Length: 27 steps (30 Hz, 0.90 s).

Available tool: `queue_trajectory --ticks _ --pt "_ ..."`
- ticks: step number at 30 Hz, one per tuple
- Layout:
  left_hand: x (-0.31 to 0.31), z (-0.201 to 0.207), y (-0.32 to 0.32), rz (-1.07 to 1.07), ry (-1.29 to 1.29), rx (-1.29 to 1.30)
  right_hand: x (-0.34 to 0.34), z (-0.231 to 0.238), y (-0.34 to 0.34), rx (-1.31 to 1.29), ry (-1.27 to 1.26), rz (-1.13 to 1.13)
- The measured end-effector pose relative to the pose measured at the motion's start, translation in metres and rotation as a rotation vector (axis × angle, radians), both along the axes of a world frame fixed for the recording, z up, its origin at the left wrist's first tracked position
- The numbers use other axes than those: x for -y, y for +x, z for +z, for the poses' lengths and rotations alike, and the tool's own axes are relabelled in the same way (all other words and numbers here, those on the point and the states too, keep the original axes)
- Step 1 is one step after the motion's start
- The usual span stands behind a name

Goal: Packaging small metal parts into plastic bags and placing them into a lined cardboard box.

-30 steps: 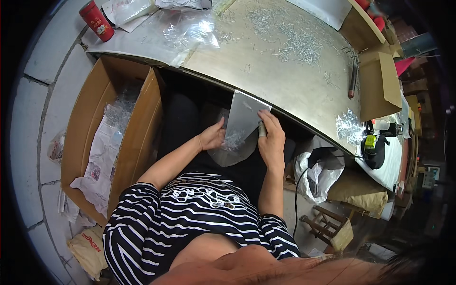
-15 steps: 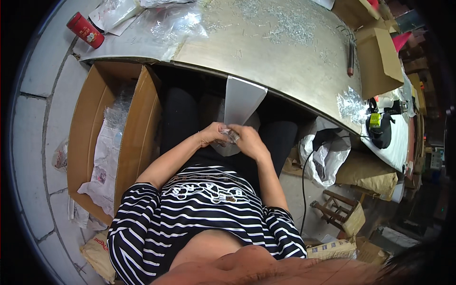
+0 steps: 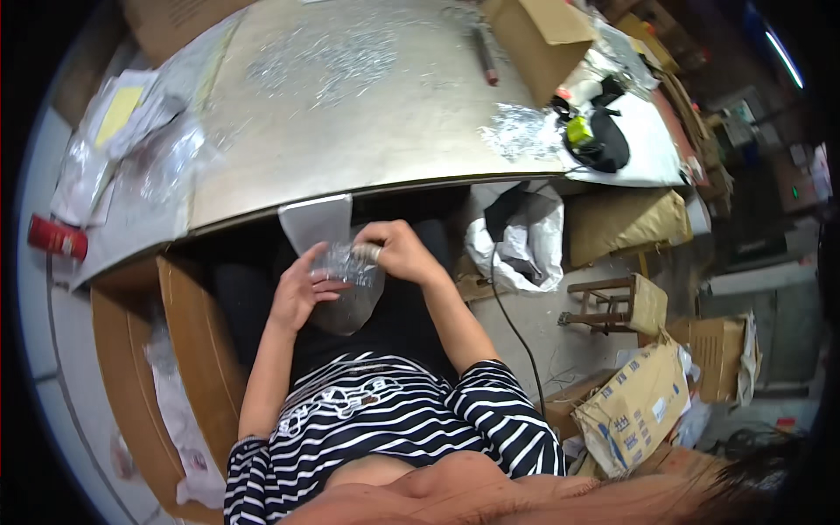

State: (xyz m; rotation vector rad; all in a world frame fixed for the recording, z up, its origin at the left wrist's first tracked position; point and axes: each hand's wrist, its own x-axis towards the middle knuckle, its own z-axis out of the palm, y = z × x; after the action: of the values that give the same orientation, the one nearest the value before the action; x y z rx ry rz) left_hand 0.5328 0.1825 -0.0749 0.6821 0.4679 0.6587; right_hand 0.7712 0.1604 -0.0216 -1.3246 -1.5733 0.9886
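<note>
A clear plastic bag [image 3: 348,302] hangs between my hands above my lap, catching the light along its upper part. My left hand [image 3: 297,293] has its fingers partly spread and holds the bag's left side. At the right side, my right hand [image 3: 398,251] pinches the bag between thumb and fingers. A pale wrap circles one finger of that hand. Just beyond my hands, a light grey flat-sided piece [image 3: 317,226] leans up against the table edge. Whether anything lies inside the bag, I cannot tell.
Many small metal pins [image 3: 350,57] lie scattered over the table [image 3: 262,149], with another shiny pile [image 3: 521,131] at right. An open cardboard box [image 3: 127,350] stands left. Right of me are a white sack [image 3: 542,249], a black cable [image 3: 516,328] and a wooden stool [image 3: 643,304].
My view has swung right, so the table and boxes sit further left. My hands have drawn apart, and the plastic bag between them is spread wider.
</note>
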Motion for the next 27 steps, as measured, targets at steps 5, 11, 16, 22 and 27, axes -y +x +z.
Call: queue_trajectory --ticks 5,11,16,22,27 --pt "-0.011 -0.009 -0.008 0.018 -0.009 0.017 -0.030 0.014 0.138 0.567 0.239 -0.842" --pt "0.001 -0.008 -0.006 -0.035 -0.042 -0.047 -0.063 0.005 0.222 0.838 0.562 -0.939" --pt "-0.013 0.016 -0.016 0.092 0.016 -0.148 -0.087 0.016 0.230 1.116 0.438 -1.154" --pt "-0.098 0.072 -0.065 0.931 1.147 -0.899 -0.170 0.067 0.112 0.623 0.457 -0.412" --pt "-0.166 0.052 -0.094 0.474 1.370 -1.810 -0.283 0.012 0.062 1.023 0.283 -0.260"
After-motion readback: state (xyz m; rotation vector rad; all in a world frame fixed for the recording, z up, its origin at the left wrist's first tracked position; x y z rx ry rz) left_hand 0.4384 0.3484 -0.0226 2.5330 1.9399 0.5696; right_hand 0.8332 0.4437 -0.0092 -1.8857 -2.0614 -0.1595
